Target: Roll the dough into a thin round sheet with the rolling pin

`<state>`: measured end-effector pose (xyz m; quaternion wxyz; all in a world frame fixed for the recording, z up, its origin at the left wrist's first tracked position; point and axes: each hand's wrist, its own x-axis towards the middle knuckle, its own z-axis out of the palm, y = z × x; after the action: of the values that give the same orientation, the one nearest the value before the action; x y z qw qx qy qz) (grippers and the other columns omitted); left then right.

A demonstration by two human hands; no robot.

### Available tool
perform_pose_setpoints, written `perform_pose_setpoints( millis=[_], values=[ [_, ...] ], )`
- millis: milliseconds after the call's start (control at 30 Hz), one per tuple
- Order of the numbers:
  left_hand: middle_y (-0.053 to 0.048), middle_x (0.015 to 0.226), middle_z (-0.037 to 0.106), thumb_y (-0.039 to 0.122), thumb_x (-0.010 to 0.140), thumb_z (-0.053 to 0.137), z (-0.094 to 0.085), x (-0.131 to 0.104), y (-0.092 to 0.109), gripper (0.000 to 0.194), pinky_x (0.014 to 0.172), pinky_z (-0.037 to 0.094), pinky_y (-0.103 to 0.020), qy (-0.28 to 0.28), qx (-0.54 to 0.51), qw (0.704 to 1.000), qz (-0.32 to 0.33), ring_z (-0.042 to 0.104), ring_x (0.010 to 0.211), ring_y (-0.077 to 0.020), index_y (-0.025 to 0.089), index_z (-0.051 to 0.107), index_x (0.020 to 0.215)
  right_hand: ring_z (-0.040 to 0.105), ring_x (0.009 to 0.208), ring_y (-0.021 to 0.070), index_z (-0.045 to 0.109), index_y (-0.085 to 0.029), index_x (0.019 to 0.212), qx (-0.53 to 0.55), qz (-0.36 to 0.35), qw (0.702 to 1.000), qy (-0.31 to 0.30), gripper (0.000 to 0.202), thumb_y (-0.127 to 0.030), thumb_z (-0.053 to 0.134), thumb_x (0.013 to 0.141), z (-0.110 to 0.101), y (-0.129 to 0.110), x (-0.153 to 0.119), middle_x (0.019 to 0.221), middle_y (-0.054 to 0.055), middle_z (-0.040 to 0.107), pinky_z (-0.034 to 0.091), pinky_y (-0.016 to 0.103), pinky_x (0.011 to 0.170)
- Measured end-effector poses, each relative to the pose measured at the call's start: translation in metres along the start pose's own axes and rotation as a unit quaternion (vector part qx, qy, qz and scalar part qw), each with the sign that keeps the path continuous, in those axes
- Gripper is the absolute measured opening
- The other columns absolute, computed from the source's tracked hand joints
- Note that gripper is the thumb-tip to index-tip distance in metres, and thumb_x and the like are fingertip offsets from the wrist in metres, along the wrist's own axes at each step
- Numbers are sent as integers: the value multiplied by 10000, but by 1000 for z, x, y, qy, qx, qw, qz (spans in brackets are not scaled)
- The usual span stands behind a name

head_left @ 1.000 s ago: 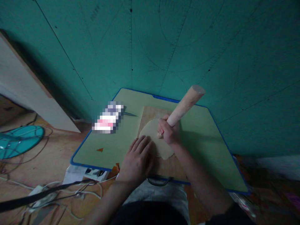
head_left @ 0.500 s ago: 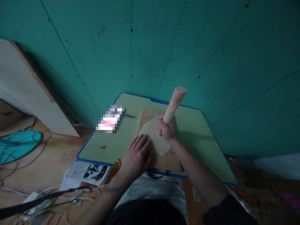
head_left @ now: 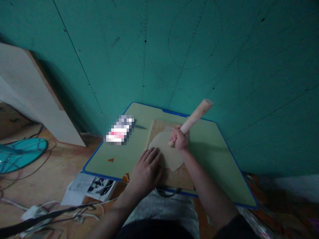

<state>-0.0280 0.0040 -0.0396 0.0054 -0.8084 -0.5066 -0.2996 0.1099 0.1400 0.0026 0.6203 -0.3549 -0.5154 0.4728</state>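
A thin, flat round of pale dough lies on a wooden board. My right hand is wrapped round a wooden rolling pin near its lower end. The pin slants up to the right over the dough, its low tip close to the sheet's middle; whether it touches cannot be made out. Spread over the dough's left edge and the board, my left hand rests palm down, its fingers stretched out and holding nothing. The thumb side of that hand is in shadow.
The board lies on a light-green table with a blue rim, against a green wall. A phone with a blurred screen, a dark pointed tool and orange scraps are on its left side. Cables and a power strip lie on the floor.
The rolling pin has tilted further to the right in my right hand, and its lower tip now shows below the fist. My left hand stays on the dough's edge. The view has shifted slightly.
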Motion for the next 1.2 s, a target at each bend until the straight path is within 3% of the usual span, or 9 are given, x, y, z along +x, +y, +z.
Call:
perform_pose_setpoints(
  millis=[433,667,967,1200],
  values=[
    [-202,1429,588,233,946,524,-1,0,1,436,1101,487,-570,-6,6,1000,-5,528,1358,-354,99,556,1360,306,292,67,386,-258,476,-23,35,998,-54,356,-352,657,687,-5,6,3,335,-104,343,268,207,320],
    [-191,1424,596,220,925,539,2,-1,1,442,1110,479,-572,-7,-5,1000,-11,520,1368,-346,119,563,1355,277,284,70,315,-275,493,6,12,999,-30,396,-408,617,711,0,-4,15,325,-111,302,272,212,324],
    [-184,1444,579,210,907,572,0,-1,2,484,1138,444,-581,-14,-36,999,-24,495,1388,-345,133,546,1385,291,279,64,370,-259,450,-5,15,1000,-26,379,-355,655,680,9,9,12,318,-99,336,245,208,319],
    [-190,1438,583,215,928,549,-1,-1,2,459,1128,462,-570,-13,-24,999,-19,514,1370,-344,109,550,1374,306,279,65,389,-257,429,-22,8,999,-42,360,-347,633,678,10,5,15,314,-91,350,250,213,329]
  ],
)
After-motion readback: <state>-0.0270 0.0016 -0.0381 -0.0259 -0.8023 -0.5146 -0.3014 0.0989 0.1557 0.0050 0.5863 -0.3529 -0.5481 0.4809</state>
